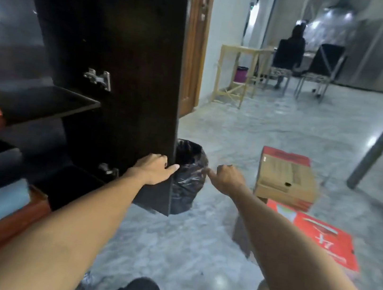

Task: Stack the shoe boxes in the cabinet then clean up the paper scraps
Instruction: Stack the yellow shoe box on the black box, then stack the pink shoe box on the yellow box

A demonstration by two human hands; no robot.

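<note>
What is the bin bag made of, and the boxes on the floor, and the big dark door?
Bin bag: thin black plastic, going by its shiny crinkles. Boxes: cardboard, plain brown on one, printed red on the other. Door: probably wood or board with a dark glossy coat; it shows soft reflections.

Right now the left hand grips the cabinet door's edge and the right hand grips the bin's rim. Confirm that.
Not quite. In the head view the left hand does grip the door edge, but the right hand holds nothing; it hovers curled beside the bin.
</note>
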